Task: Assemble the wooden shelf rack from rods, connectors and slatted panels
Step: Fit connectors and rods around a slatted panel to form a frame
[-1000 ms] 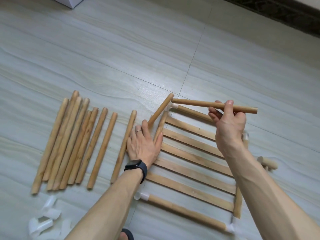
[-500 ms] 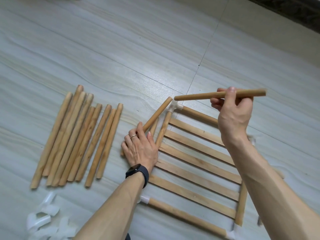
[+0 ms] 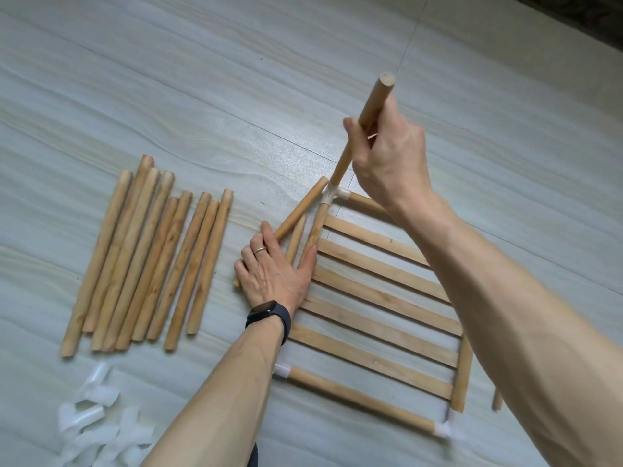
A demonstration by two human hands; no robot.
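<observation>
A slatted wooden panel lies flat on the floor, framed by rods joined with white corner connectors. My right hand grips a wooden rod that stands nearly upright, its lower end at the white connector on the panel's far left corner. My left hand rests flat on the floor at the panel's left side, fingers over a loose rod and thumb against the left frame rod. Another short rod lies between them.
Several loose rods lie side by side on the floor to the left. A heap of white plastic connectors sits at the bottom left. A short rod end shows right of the panel. Grey tiled floor surrounds everything.
My right hand swung the rod from level above the panel's far edge to nearly upright, bringing its lower end onto the corner connector. My left hand stayed on the panel's left side.
</observation>
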